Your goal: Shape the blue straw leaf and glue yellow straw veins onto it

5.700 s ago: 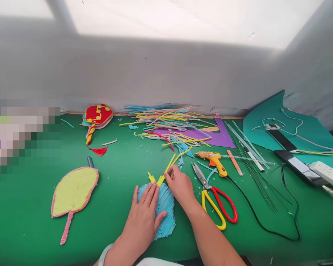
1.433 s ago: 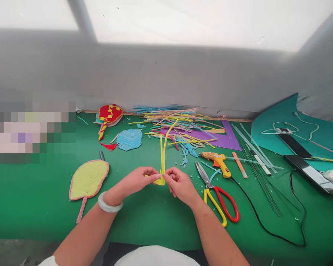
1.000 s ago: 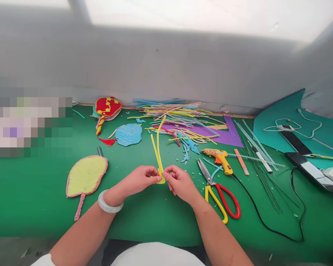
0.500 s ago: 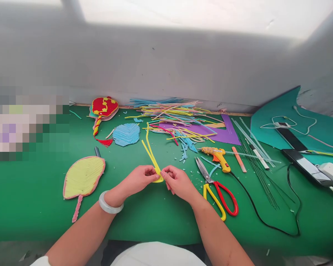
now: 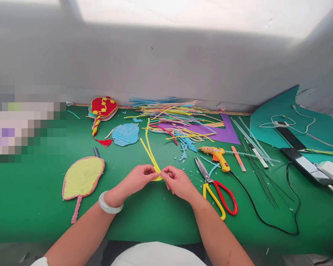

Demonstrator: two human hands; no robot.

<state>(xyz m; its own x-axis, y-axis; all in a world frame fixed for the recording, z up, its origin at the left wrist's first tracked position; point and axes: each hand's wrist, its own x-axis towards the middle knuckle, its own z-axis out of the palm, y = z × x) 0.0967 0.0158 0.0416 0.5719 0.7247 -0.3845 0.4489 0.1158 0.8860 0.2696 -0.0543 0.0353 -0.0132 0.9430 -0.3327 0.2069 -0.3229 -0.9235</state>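
Both hands meet over the green table in the lower middle of the head view. Between finger and thumb, my left hand (image 5: 140,180) pinches yellow pipe cleaners (image 5: 150,154) near their bent lower end. My right hand (image 5: 178,181) grips the same bend from the other side, fingertips close to the left thumb. The free ends rise up and to the left, spread apart. Right of my right hand lie scissors (image 5: 208,178) with one red and one yellow handle. To the left lies a yellow leaf-shaped fan (image 5: 83,176) with a pink edge and handle.
Behind the hands lie a blue leaf shape (image 5: 125,134), a red fan (image 5: 103,107) with a tassel, and a pile of pipe cleaners (image 5: 169,110) on a purple sheet (image 5: 230,131). To the right are a corded glue gun (image 5: 216,153), thin wires (image 5: 259,173) and a power strip (image 5: 331,173).
Hardly anything differs. The fingers have closed slightly at the bend of the yellow pipe cleaners, and the camera view has shifted a little.
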